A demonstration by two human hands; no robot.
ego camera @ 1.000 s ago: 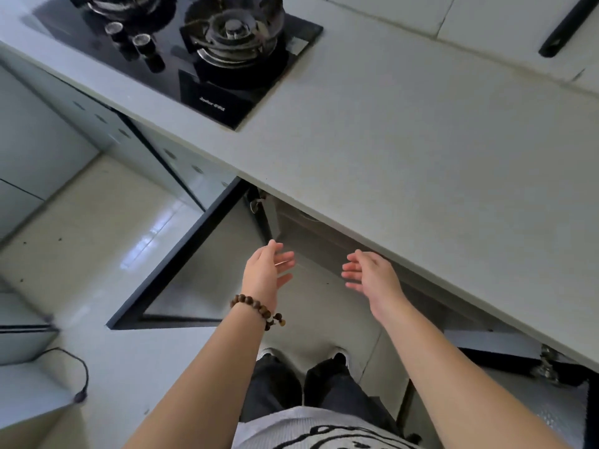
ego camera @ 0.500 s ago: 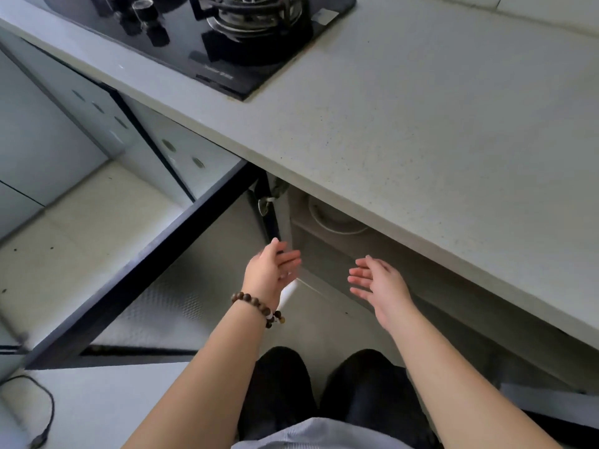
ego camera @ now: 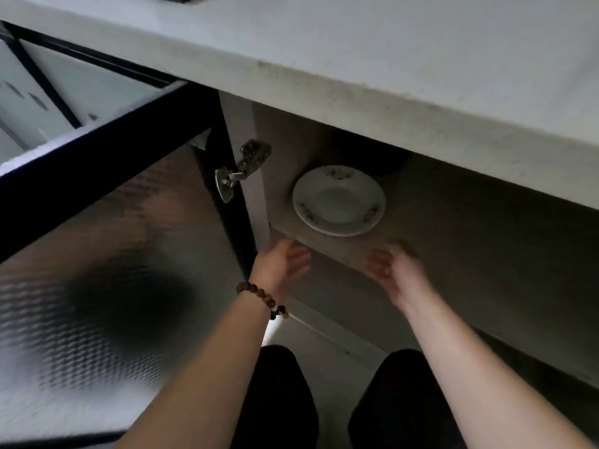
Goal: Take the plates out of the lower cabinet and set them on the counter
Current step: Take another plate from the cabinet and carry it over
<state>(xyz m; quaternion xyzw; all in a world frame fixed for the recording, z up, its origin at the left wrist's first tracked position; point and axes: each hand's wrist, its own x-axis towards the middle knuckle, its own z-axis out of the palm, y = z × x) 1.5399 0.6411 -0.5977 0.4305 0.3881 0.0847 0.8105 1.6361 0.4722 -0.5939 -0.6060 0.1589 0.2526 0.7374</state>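
A white plate (ego camera: 338,200) with small flower marks on its rim lies flat on the shelf of the open lower cabinet (ego camera: 470,228). It may be a stack; I cannot tell. My left hand (ego camera: 282,264), with a bead bracelet at the wrist, is open at the shelf's front edge, just below and left of the plate. My right hand (ego camera: 395,270) is open too, palm inward, below and right of the plate. Neither hand touches it. The grey counter (ego camera: 372,47) runs overhead across the top of the view.
The cabinet door (ego camera: 107,247), dark-framed with patterned glass, stands open to the left on a metal hinge (ego camera: 241,171). More cabinet fronts (ego camera: 42,89) lie at the far left. My knees in black trousers (ego camera: 278,393) are at the bottom.
My head has dropped low, so the cabinet's inside and the plate have come into view and the stove has left it. Both hands have reached forward to the shelf's edge.
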